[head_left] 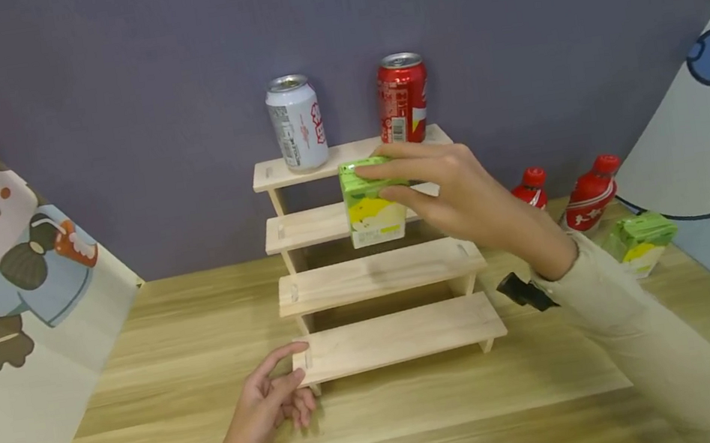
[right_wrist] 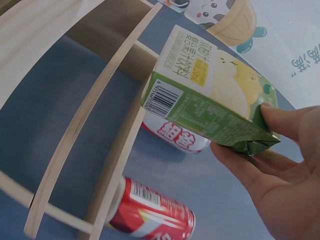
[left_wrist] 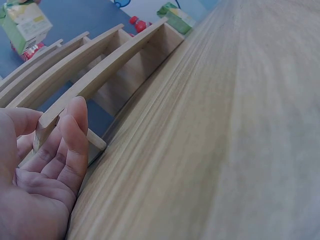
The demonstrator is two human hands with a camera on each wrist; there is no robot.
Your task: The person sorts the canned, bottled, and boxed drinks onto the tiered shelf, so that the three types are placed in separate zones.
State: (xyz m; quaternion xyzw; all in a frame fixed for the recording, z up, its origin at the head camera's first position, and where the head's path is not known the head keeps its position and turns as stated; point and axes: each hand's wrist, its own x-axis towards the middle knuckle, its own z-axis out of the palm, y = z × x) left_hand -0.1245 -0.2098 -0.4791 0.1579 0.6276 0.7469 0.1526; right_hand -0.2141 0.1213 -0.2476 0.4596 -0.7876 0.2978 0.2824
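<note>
My right hand (head_left: 453, 189) pinches the top of a green and yellow drink carton (head_left: 372, 208), held upright in front of the upper steps of a wooden stepped rack (head_left: 399, 338). In the right wrist view the fingers and thumb of that hand (right_wrist: 285, 160) grip one end of the carton (right_wrist: 205, 90). My left hand (head_left: 262, 409) holds the left end of the lowest step, thumb and fingers on either side of the board (left_wrist: 75, 92). On the top step stand a white can (head_left: 297, 125) and a red can (head_left: 403, 101).
Two red-capped bottles (head_left: 530, 189) (head_left: 591, 194) and another green carton (head_left: 645, 241) stand right of the rack, partly behind my right arm. A dark wall (head_left: 178, 125) rises behind it. Printed cartoon panels (head_left: 4, 248) flank the wooden table (head_left: 178, 367).
</note>
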